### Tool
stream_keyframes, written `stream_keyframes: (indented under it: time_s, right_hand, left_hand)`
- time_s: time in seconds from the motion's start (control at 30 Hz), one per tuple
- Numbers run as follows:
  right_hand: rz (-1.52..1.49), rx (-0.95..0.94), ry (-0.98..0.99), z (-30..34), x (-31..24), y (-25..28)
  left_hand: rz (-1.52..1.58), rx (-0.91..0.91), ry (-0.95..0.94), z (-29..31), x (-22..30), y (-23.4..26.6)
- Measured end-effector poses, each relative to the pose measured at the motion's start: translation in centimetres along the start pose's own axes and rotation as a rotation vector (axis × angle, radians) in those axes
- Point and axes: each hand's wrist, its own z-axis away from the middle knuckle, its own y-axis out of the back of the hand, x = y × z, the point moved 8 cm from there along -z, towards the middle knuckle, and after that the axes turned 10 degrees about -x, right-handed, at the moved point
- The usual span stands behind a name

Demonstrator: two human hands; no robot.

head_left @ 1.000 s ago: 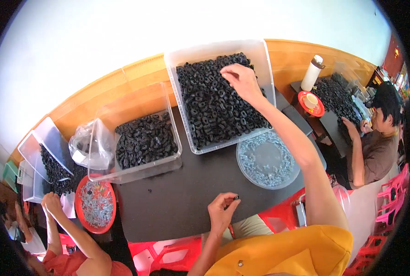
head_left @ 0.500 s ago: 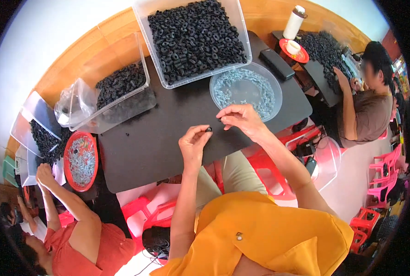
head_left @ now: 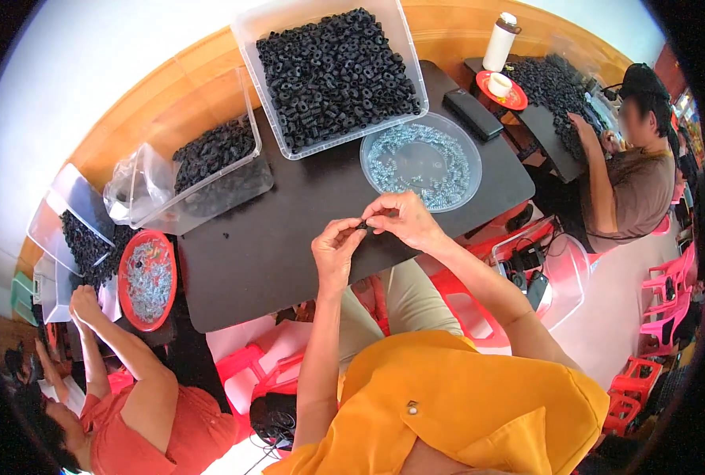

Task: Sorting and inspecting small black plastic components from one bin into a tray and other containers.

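Over the dark table (head_left: 249, 277) both of my hands meet in front of me. My left hand (head_left: 337, 252) is closed in a pinch on a small black part (head_left: 362, 226). The fingertips of my right hand (head_left: 404, 218) pinch together at that same part; whether they hold a second tiny piece is hidden. Just beyond the right hand lies a round clear tray (head_left: 366, 170) with many small pale, clear pieces spread in it. Behind stands a clear plastic bin (head_left: 245, 55) full of small black ring-like parts.
A second clear bin (head_left: 249, 178) with black parts and a crumpled plastic bag (head_left: 142, 186) sits at left. A black case (head_left: 473, 115) lies behind the tray. Co-workers sit at left (head_left: 158, 404) and right (head_left: 637, 186); a red tray (head_left: 172, 294) is near the left one.
My right hand has come left and slightly down to meet the left hand at the black part. The hands were apart before. The view has shifted slightly.
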Motion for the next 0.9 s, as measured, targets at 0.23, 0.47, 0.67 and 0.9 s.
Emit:
stream_keyframes:
  time_s: [0.23, 0.47, 0.67, 0.9]
  right_hand:
    - [0.519, 0.142, 0.245, 0.8, -2.7, -0.3]
    - [0.447, 0.108, 0.163, 0.4, -2.4, 0.3]
    - [0.526, 0.115, 0.169, 0.3, -2.0, 0.1]
    - [0.627, 0.078, 0.226, 0.5, -2.5, -0.6]
  left_hand:
    - [-0.113, -0.014, 0.059, -0.2, -0.4, 0.0]
    - [-0.055, -0.018, 0.062, -0.4, -0.7, 0.1]
    - [-0.124, -0.013, 0.056, -0.4, -0.4, -0.1]
    - [-0.19, -0.037, 0.072, 0.1, -0.4, -0.4]
